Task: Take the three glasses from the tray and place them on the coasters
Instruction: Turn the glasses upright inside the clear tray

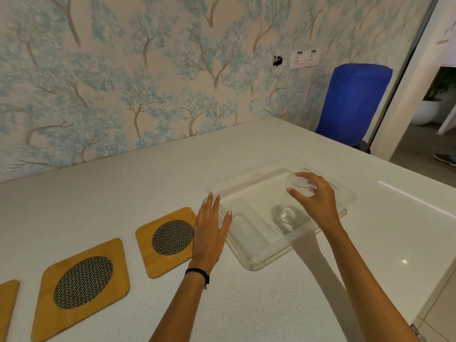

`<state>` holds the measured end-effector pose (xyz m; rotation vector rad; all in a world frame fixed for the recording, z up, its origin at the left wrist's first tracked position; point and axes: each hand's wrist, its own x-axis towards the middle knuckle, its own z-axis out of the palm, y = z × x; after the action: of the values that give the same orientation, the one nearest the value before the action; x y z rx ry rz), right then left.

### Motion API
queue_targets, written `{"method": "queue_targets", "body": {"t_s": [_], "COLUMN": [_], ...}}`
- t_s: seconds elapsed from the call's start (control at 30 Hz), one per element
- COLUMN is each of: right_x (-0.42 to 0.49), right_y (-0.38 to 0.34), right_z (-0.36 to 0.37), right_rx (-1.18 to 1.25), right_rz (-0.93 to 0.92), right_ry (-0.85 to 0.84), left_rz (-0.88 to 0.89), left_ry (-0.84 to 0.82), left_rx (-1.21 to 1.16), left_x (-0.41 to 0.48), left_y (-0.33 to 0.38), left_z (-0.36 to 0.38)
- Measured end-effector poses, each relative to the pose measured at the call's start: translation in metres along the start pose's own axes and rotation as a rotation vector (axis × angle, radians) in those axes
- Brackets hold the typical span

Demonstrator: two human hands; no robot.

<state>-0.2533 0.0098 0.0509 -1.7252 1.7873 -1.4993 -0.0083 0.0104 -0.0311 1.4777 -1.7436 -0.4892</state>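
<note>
Clear plastic tray (256,262), right hand (318,201) curled around round glass (301,181), left hand (209,230) flat, empty

Coasters (172,237) left of tray (256,264)

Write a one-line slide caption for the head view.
Right hand grasps a glass in the tray; coasters empty.
</note>
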Motion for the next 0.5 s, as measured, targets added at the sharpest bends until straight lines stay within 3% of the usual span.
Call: {"method": "queue_targets", "body": {"t_s": [0.33, 0.4, 0.5], "right_x": [0.003, 0.001, -0.009], "right_y": [0.000, -0.008, -0.029], "right_z": [0.000, 0.004, 0.013], "right_rx": [-0.063, -0.083, -0.048], "right_rz": [-0.006, -0.082, -0.341], "right_ry": [-0.047, 0.060, 0.199], "left_rz": [0.002, -0.001, 0.000], "left_ry": [0.003, 0.002, 0.005], "left_rx": [-0.003, -0.007, -0.008], "left_x": [-0.001, -0.001, 0.000], "left_y": [0.001, 0.001, 0.001], "left_z": [0.000, 0.000, 0.000]}}
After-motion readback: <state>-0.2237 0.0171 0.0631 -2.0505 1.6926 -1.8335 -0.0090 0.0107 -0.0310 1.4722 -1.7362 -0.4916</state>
